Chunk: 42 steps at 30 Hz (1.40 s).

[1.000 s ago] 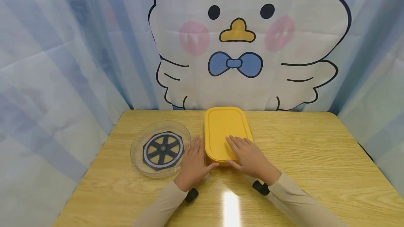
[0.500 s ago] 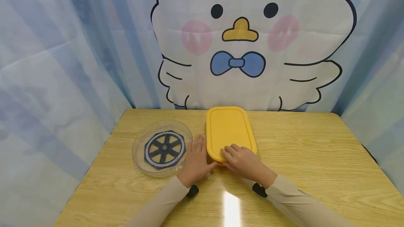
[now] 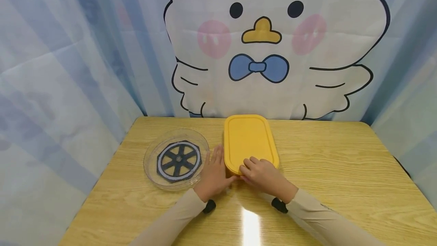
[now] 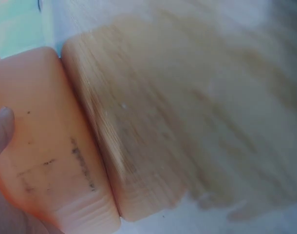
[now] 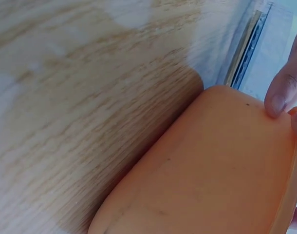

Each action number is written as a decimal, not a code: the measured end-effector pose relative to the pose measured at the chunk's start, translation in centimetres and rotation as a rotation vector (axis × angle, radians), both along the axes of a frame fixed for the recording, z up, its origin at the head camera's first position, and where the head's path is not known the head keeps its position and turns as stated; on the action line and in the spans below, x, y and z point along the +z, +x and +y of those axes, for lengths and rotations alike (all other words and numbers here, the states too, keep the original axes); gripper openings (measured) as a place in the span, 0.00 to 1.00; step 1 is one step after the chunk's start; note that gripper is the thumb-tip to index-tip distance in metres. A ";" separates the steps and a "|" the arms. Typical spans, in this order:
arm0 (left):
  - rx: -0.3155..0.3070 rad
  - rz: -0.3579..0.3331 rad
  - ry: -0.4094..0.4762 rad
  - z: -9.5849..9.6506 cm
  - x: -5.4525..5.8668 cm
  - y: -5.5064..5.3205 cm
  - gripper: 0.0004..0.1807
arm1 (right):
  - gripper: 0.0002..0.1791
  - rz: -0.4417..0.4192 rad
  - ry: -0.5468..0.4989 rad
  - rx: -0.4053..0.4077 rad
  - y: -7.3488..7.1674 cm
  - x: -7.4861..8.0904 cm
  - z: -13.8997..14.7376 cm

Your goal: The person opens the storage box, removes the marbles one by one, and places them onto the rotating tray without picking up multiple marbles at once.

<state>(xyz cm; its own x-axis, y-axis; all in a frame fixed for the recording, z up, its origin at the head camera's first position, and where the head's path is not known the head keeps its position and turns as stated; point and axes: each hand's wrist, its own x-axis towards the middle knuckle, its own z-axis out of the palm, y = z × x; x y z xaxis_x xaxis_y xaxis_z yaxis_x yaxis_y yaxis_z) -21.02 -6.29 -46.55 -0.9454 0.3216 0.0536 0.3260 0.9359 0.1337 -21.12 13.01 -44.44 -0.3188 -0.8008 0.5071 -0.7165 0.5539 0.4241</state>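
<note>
A food storage box with a flat yellow lid point(image 3: 249, 139) stands at the table's centre; its orange side wall point(image 5: 212, 170) shows in both wrist views. My left hand point(image 3: 213, 174) lies at the box's near left corner, fingers straight along the left side. Its thumb point(image 4: 1, 129) presses the near wall just under the rim. With curled fingers on top and the thumb at the front edge, my right hand point(image 3: 264, 175) grips the lid's near edge. The lid lies flat on the box. The right fingers' undersides are hidden.
Left of the box stands a round clear dish point(image 3: 149, 156), close beside my left fingers. A dark spoked wheel-like piece point(image 3: 177, 164) with a pale ring shows within its outline. Curtains point(image 3: 85, 48) border the wood-grain table point(image 3: 324, 155) at the back and sides.
My right hand's fingers lay straight across the lid and have since drawn back and curled at its near edge. My left thumb has moved against the front wall. The view has shifted slightly.
</note>
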 end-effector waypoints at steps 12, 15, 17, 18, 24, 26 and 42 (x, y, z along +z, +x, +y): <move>-0.018 -0.014 0.031 0.0 0.1 0.0 0.55 | 0.17 -0.056 -0.050 0.010 0.2 0.5 0.0; -0.024 -0.011 0.034 0.0 0.1 0.1 0.55 | 0.17 -0.064 -0.057 0.005 0.1 0.8 0.0; -0.026 -0.010 0.035 0.0 0.2 0.1 0.55 | 0.17 -0.060 -0.054 0.000 0.1 1.0 0.0; -0.027 -0.010 0.036 0.0 0.2 0.1 0.55 | 0.17 -0.054 -0.050 -0.003 0.1 1.2 0.0; -0.028 0.002 0.027 0.0 -0.1 0.1 0.55 | 0.16 0.006 -0.040 -0.025 0.0 2.4 -0.1; -0.031 0.011 0.022 0.0 -0.2 0.1 0.55 | 0.16 0.010 -0.069 -0.031 0.0 3.0 0.0; -0.024 0.023 0.063 0.0 -0.3 0.0 0.58 | 0.09 -0.434 -0.610 -0.211 -1.2 10.4 5.1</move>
<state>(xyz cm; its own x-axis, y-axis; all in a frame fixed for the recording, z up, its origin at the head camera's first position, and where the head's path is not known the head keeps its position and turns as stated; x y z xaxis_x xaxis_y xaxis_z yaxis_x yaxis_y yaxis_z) -20.99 -6.27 -46.84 -0.9358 0.3391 0.0961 0.3515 0.9179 0.1841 -22.36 18.14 -34.08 -0.7043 -0.3202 0.6336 -0.6019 0.7426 -0.2938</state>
